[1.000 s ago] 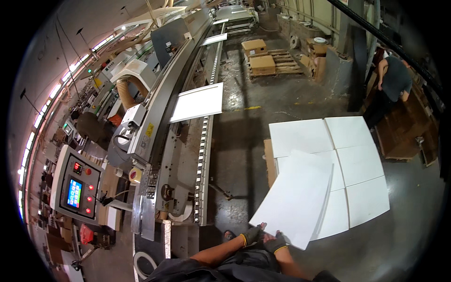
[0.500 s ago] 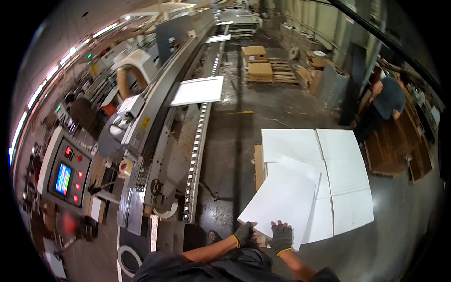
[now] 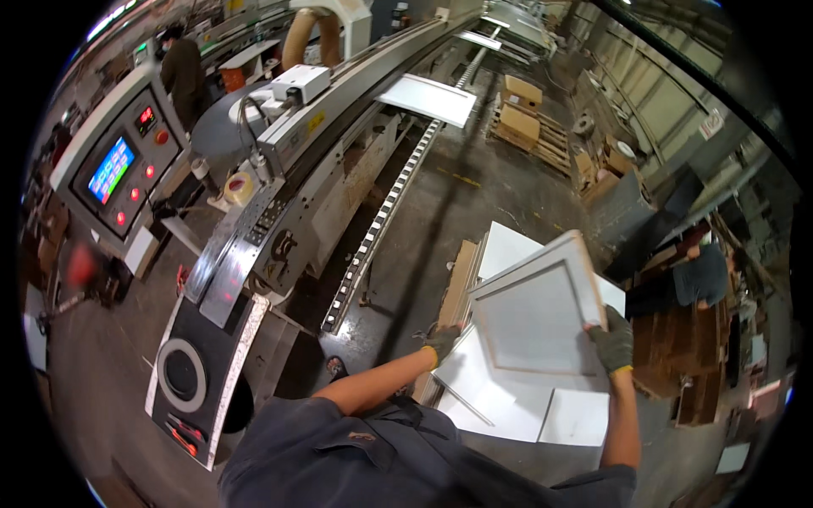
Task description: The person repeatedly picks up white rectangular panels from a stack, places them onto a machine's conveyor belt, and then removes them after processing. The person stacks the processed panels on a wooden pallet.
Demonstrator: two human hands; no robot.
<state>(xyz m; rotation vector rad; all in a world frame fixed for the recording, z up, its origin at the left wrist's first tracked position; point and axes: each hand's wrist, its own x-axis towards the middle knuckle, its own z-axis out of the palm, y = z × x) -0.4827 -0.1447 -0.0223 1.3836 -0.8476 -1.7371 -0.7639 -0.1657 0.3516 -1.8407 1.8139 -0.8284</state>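
Observation:
A white framed panel (image 3: pixel 538 317) with a recessed middle is tilted up over a stack of white boards (image 3: pixel 580 416). My right hand (image 3: pixel 611 340), in a dark fingerless glove with a yellow cuff, grips the panel's right edge. My left hand (image 3: pixel 443 341), gloved alike, is curled at the edge of a white board on the stack's left side, close to the panel's left edge. Its fingertips are partly hidden. A thin strip-like edge (image 3: pixel 467 401) shows on the boards below the panel.
Left of me stands a long machine with a toothed conveyor track (image 3: pixel 385 216) carrying a white panel (image 3: pixel 430 98). A control box (image 3: pixel 123 173) and tape roll (image 3: pixel 240 188) are at its near end. Cartons (image 3: pixel 518 125) lie on a pallet (image 3: pixel 542 152). Another person (image 3: pixel 699 275) is at the right.
The top panel has been lifted and tilted, and its recessed face now shows. My right hand moved from the near edge to the panel's right edge. The head view has turned.

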